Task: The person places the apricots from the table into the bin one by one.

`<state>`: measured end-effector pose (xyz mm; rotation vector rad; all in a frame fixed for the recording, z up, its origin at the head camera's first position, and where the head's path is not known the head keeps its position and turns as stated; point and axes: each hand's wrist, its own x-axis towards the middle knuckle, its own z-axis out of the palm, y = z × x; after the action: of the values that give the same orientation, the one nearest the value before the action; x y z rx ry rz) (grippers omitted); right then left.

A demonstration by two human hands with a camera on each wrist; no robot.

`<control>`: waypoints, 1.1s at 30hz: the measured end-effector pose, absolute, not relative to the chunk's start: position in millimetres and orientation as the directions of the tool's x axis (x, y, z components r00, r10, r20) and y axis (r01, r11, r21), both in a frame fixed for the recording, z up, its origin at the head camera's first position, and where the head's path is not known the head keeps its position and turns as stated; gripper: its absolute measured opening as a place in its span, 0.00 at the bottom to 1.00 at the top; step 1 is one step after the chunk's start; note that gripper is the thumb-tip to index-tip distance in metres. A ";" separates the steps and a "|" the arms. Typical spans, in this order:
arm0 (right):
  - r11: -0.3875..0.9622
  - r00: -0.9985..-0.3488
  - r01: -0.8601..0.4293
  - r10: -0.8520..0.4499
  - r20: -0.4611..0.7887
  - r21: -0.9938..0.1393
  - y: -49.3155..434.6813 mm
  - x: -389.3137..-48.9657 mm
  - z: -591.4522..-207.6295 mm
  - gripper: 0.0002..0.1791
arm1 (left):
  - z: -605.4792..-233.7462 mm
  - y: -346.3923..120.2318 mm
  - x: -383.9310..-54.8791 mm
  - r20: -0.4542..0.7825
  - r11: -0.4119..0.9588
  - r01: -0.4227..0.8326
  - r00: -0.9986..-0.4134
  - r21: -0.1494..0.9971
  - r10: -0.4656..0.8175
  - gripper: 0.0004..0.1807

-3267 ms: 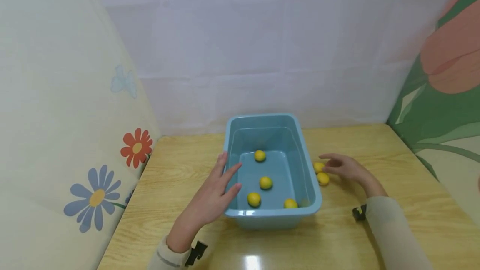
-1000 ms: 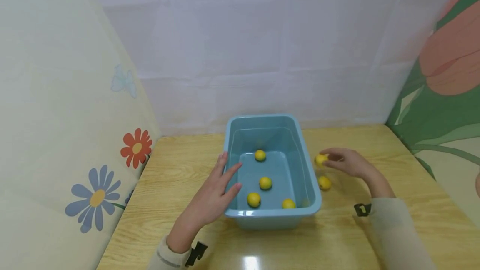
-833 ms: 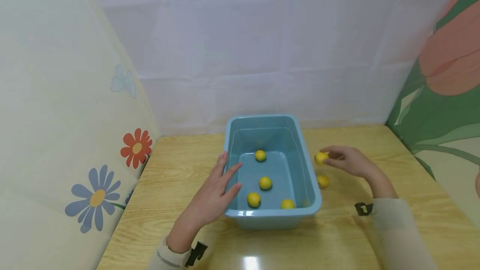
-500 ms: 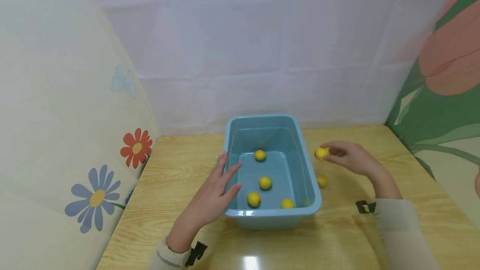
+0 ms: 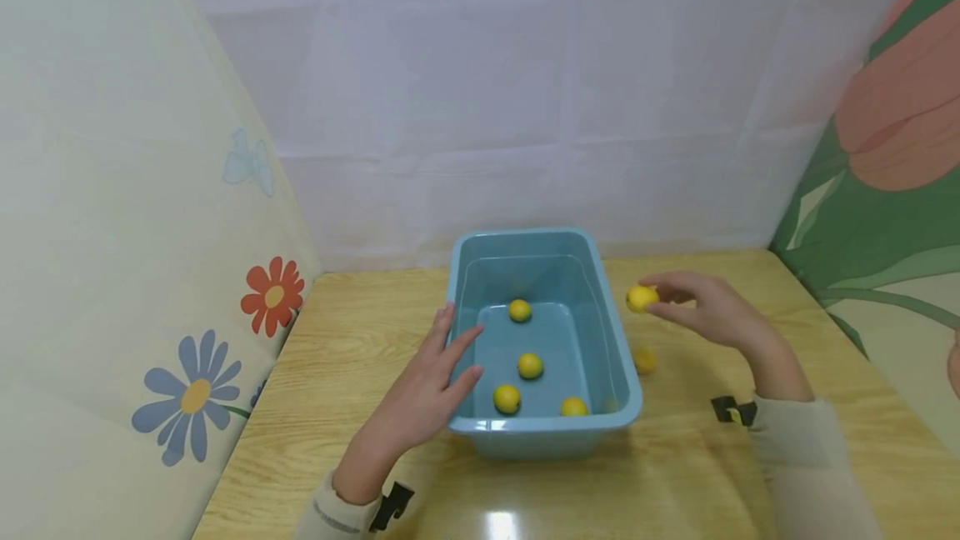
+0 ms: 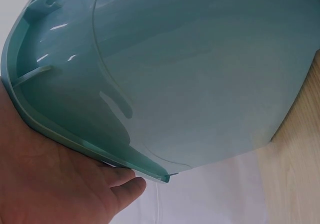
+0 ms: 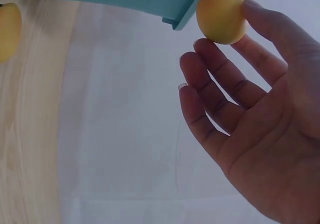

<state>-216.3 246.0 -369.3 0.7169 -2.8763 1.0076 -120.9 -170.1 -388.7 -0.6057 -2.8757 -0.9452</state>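
Observation:
In the head view my right hand (image 5: 712, 307) pinches a small round yellow fruit (image 5: 642, 299) between thumb and fingertips. It is raised above the table, just right of the blue plastic tub (image 5: 630, 419). Up close in the right wrist view, the held yellow fruit (image 7: 221, 15) sits at the fingertips, while the other fingers curve loosely below it. My left hand (image 5: 416, 398) rests with spread fingers on the tub's left rim; the left wrist view shows that hand (image 6: 65, 184) against the rim from outside. Several similar fruits, one being a yellow fruit (image 5: 530, 366), lie inside.
One more yellow fruit (image 5: 644, 360) lies on the wooden table (image 5: 360, 340) beside the tub's right wall. A white sheet (image 5: 420, 107) hangs behind. Flower-printed panels (image 5: 90, 215) flank the table on both sides.
My right hand has taken hold of one of the two fruits beside the tub and lifted it off the table. My left hand stays in place on the rim.

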 end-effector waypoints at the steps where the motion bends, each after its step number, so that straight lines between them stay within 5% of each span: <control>1: 0.685 -0.894 -0.427 -0.418 0.162 -0.590 245.3 -215.7 -368.4 0.23 | -388.7 -170.0 -121.0 0.172 0.734 0.383 -0.921 0.561 0.349 0.31; 33: 0.609 -0.819 -0.563 -0.502 0.278 -0.559 212.6 -189.7 -341.8 0.19 | -388.7 -170.7 -121.2 0.154 0.738 0.374 -0.924 0.562 0.351 0.33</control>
<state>-189.7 212.6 -341.8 0.9063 -2.7337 0.9993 -121.2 -170.7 -388.7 -0.6043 -2.8933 -0.9486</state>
